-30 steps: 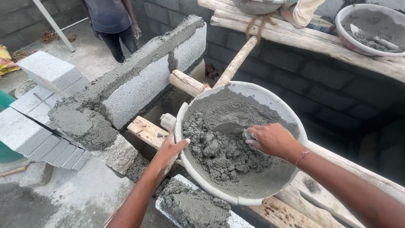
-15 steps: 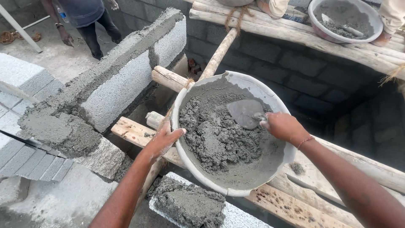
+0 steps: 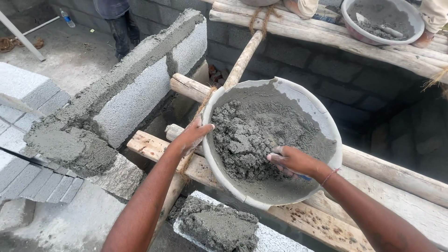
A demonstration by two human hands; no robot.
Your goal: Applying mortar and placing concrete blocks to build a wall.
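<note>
Grey mortar (image 3: 254, 140), wet and lumpy, fills a wide, shallow pan (image 3: 322, 116) tilted on rough wooden poles (image 3: 396, 175) beside a half-built block wall (image 3: 140, 88). The person's left hand (image 3: 192, 136) steadies the pan, fingers curled over its near rim and palm against the outer wall. The right hand (image 3: 294, 161) is sunk at the low side of the heap, clenched on a tool handle; only a sliver of blue shows beneath the fingers, and any blade is buried in the mix.

By the look of it, the step in hand is digging out a load of mortar. Lifting it cleanly would call for the left hand to hold the rim firm while the right draws up through a stiff, clinging mass that sags at the edges.

Coarse, pale blocks carry a thick, ragged bed of fresh mortar (image 3: 65, 149) along the wall top, and another dollop (image 3: 217, 228) sits on a block below the pan. Rope (image 3: 259, 18) lashes the round, bark-stripped poles together. At the far side a second pan (image 3: 380, 21) of mortar rests on the scaffold, a trowel lying in it, and another person's legs (image 3: 123, 28) stand on the concrete floor beyond the wall.
</note>
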